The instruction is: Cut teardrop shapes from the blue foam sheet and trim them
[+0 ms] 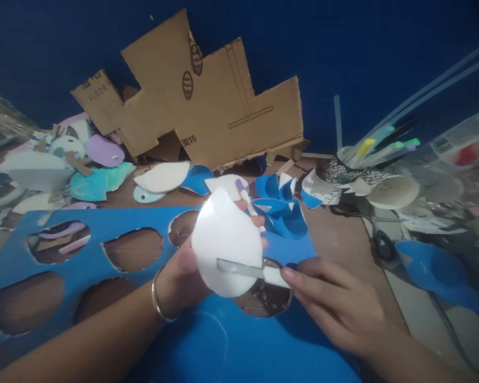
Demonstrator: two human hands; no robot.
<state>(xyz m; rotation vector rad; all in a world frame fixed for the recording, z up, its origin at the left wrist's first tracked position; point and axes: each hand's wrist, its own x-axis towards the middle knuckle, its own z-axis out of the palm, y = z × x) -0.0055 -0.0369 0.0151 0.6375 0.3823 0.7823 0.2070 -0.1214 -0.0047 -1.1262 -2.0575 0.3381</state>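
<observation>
My left hand [181,271] holds up a white teardrop-shaped paper cutout [225,239], fingers closed behind it, and a purple-capped marker [247,199] sticks up from the same grip. My right hand [335,306] pinches the white handle of a thin craft knife [247,269], whose grey blade lies across the lower part of the cutout. Both hands hover over a blue sheet [112,226] with several round and teardrop holes cut out of it. A silver bangle [157,298] circles my left wrist.
A cut-up cardboard box flap [207,101] leans on the dark blue wall. White, teal and purple cutouts [99,170] lie at the back left, blue scraps [283,205] in the middle. A tipped cup [387,186] spills pens at right, with scissors [379,239] beside it.
</observation>
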